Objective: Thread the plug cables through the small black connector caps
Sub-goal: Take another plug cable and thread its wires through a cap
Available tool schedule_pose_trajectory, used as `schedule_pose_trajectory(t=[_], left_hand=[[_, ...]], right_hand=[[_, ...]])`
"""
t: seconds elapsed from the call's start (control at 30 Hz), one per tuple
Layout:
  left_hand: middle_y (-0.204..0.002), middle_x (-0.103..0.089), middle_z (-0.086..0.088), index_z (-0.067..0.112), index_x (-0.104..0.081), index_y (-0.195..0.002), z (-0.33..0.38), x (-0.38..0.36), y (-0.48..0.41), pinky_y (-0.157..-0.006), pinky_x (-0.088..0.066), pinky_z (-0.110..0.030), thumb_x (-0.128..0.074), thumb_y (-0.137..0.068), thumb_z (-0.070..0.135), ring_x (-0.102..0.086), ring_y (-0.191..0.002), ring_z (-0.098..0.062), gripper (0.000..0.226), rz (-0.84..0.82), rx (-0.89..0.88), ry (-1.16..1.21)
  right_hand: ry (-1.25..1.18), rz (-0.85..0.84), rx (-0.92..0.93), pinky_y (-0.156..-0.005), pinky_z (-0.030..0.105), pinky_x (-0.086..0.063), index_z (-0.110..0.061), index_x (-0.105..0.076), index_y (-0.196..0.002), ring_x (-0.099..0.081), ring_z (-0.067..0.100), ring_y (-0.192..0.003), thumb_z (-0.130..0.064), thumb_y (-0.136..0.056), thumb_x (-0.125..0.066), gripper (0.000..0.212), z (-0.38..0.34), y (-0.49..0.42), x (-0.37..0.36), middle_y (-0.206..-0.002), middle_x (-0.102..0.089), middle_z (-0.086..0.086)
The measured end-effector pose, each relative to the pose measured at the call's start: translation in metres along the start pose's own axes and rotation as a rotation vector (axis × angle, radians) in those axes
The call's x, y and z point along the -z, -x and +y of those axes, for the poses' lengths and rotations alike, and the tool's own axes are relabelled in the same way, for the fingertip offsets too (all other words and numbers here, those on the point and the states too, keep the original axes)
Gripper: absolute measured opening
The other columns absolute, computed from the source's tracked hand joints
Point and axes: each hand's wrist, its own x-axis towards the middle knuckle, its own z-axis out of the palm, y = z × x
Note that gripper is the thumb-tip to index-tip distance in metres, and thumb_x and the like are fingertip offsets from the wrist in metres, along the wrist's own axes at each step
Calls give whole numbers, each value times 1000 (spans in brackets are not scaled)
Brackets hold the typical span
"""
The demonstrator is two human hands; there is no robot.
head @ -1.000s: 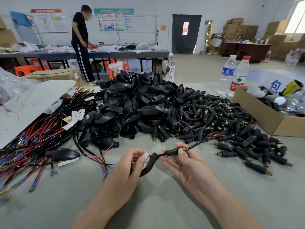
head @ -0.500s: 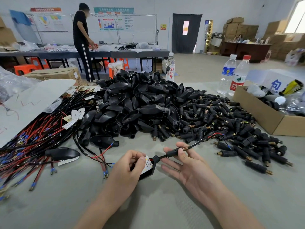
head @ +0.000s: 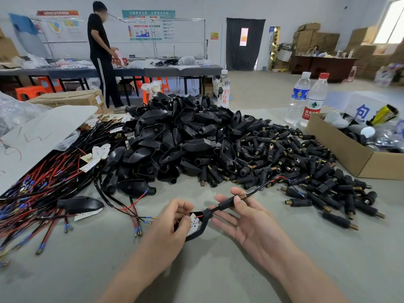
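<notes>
My left hand (head: 175, 224) grips a black housing (head: 200, 226) with a white LED board inside it. From the housing a black cable (head: 258, 191) runs up and right, with red and black wires at its far end. A small black connector cap (head: 227, 203) with a copper spring sits on that cable. It lies across the straight fingers of my right hand (head: 247, 221), palm up. A heap of loose connector caps (head: 306, 171) covers the table to the right.
A pile of black housings (head: 179, 136) fills the table's middle. Red and black wire bundles (head: 43, 189) lie at left, with one assembled housing (head: 79, 204). A cardboard box (head: 341, 149) stands at right, water bottles (head: 306, 99) behind. A person (head: 102, 53) stands at a far table.
My left hand has turned the housing so its white board shows more. The cap on the cable stays on my right fingers. The person in the back has shifted a little.
</notes>
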Motion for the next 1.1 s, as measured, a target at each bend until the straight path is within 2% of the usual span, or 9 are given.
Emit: schedule_pose_trajectory(t=[0.1, 0.17, 0.3, 0.43, 0.6, 0.67, 0.8, 0.97, 1.1], left_hand=[[-93, -64, 23, 46, -56, -103, 1, 0, 3, -72, -42, -14, -51, -101, 20, -60, -83, -3, 27, -23, -57, -35], [-97, -63, 24, 50, -53, -108, 3, -4, 4, -73, -40, -12, -52, -98, 38, -60, -89, -1, 17, -38, -109, -93], [-116, -50, 37, 64, -38, -117, 4, -9, 8, -91, -34, -10, -53, -82, 61, -49, -111, 9, 38, -47, -261, -351], [-106, -55, 30, 50, -46, -113, 3, -11, 7, -88, -40, -17, -53, -85, 48, -55, -104, 0, 28, 23, -323, -352], [-94, -59, 24, 43, -51, -102, 8, -8, 8, -76, -37, -10, -51, -85, 42, -57, -87, 0, 17, 96, -336, -304], [-93, -59, 23, 40, -52, -100, 9, -8, 9, -76, -38, -11, -52, -86, 42, -57, -88, -1, 15, 79, -339, -297], [-95, -60, 23, 36, -56, -99, 9, -6, 9, -79, -39, -11, -57, -86, 43, -58, -93, -1, 15, 101, -293, -281], [-99, -60, 24, 38, -55, -98, 9, -2, 9, -77, -39, -10, -62, -86, 40, -58, -93, -1, 13, 128, -244, -300], [-97, -61, 23, 39, -54, -98, 10, -1, 10, -79, -40, -12, -59, -87, 43, -58, -95, -1, 13, 108, -253, -310]], right_hand=[[-19, -14, -13, -71, 43, -61, -12, -58, -115, -69, 44, -104, -12, -101, -48, 16, 0, 0, -1, -114, -70, 23], [-36, -18, -21, -72, 43, -61, -11, -59, -112, -70, 44, -103, -21, -102, -48, 18, -1, 0, -1, -114, -70, 23], [-24, -8, -29, -75, 40, -62, -10, -61, -117, -71, 39, -102, -34, -105, -40, 34, 0, -3, 1, -118, -70, 22], [0, -14, -7, -73, 37, -61, -6, -61, -125, -69, 39, -108, -32, -104, -42, 38, -1, -2, 2, -122, -68, 22], [109, 37, 55, -74, 34, -61, -11, -73, -117, -67, 26, -102, -32, -90, -55, 39, -3, -2, 3, -109, -71, 13], [177, 70, 92, -74, 32, -61, -13, -73, -118, -63, 24, -100, -31, -92, -54, 36, -3, -2, 4, -105, -69, 10], [147, 51, 134, -70, 29, -61, -16, -72, -118, -72, 16, -87, -23, -86, -62, 35, -4, -2, 4, -100, -74, 2], [204, 66, 235, -72, 28, -61, -16, -69, -96, -73, 20, -88, -30, -84, -65, 19, -3, -3, 6, -112, -75, 10], [265, 155, 309, -77, 26, -60, -14, -74, -89, -69, 17, -89, -33, -81, -70, 21, -1, -7, 13, -93, -72, 4]])
